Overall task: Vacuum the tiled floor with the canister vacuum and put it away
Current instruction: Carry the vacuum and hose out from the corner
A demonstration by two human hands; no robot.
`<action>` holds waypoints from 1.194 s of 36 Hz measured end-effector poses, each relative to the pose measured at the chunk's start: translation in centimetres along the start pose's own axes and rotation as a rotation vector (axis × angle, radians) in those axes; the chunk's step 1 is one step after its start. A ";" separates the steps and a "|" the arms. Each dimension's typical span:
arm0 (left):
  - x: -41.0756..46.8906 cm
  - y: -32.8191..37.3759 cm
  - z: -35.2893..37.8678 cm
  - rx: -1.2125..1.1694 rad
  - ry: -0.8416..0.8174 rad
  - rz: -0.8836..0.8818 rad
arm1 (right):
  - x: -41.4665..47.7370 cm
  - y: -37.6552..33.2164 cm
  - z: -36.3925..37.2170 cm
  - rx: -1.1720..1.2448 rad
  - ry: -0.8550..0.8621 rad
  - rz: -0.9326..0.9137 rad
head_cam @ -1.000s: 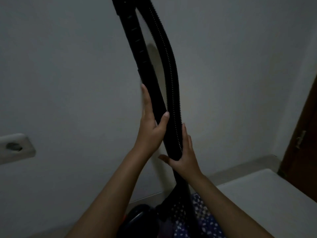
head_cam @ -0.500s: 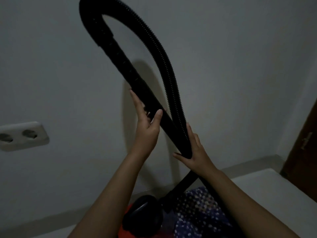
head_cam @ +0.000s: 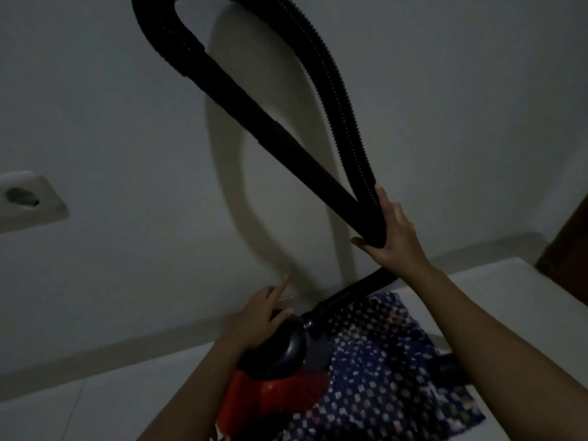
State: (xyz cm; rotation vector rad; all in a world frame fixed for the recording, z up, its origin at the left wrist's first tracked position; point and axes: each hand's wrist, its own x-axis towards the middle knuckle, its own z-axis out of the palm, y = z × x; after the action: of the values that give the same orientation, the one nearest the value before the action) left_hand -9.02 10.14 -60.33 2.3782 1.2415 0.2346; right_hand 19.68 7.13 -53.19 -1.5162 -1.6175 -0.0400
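**Hose looped high, one hand down on the canister**

My right hand (head_cam: 394,230) is at the right of centre, clamped where the ribbed hose (head_cam: 331,81) and the smooth black wand (head_cam: 254,113) come together. My thumb hooks underneath and my fingers (head_cam: 381,198) lie close together up the far side, so both pieces are squeezed in one grip. From there the two run up and to the left, joining in a tight loop at the top of the frame, in front of the pale wall (head_cam: 461,90).

My left hand (head_cam: 257,316) is low, just left of centre, on the black domed top of the canister vacuum (head_cam: 280,354). The forefinger sticks out straight toward the wall. The other fingers are blurred, and I cannot tell whether they grip anything or only rest there.

The canister's red body shows at the bottom centre, sitting on the tiled floor (head_cam: 95,405) close to the skirting (head_cam: 127,345). A dark dotted cloth (head_cam: 381,393) lies against its right side. A white socket (head_cam: 28,198) is on the wall at the left edge, and a brown door (head_cam: 572,237) at the right edge.
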 end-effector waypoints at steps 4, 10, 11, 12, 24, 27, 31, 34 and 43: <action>-0.9 -3.4 1.7 0.150 -0.116 -0.095 | 0.2 0.4 0.5 -0.027 0.002 0.010; -1.8 -4.3 2.9 0.052 -0.186 -0.089 | 0.1 0.6 1.0 -0.038 0.022 -0.005; -1.9 -4.3 3.0 0.020 -0.186 -0.099 | 0.1 0.6 1.0 -0.040 0.023 -0.005; -1.9 -4.4 3.2 -0.003 -0.174 -0.099 | 0.0 0.7 1.0 -0.042 0.025 -0.005; -2.8 -1.3 1.3 -0.045 -0.259 -0.125 | -0.8 -1.9 -0.6 -0.074 -0.049 -0.018; -4.4 0.2 -0.7 -0.068 -0.291 -0.163 | -0.2 -4.2 -3.0 -0.054 -0.080 0.012; -6.5 2.9 -5.8 -0.090 -0.324 -0.177 | 1.9 -8.5 -6.9 -0.017 -0.089 0.099; -8.3 5.5 -10.8 -0.101 -0.339 -0.187 | 4.2 -12.3 -10.4 -0.010 -0.093 0.139; -15.4 13.8 -27.3 -0.199 -0.289 -0.273 | 12.5 -26.8 -21.5 0.011 -0.092 0.174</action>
State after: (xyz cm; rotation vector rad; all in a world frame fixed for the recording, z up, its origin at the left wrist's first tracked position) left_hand -17.29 -0.87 -28.95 1.9664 1.3155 -0.0670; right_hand 11.87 -1.95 -18.65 -1.6656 -1.5481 0.1368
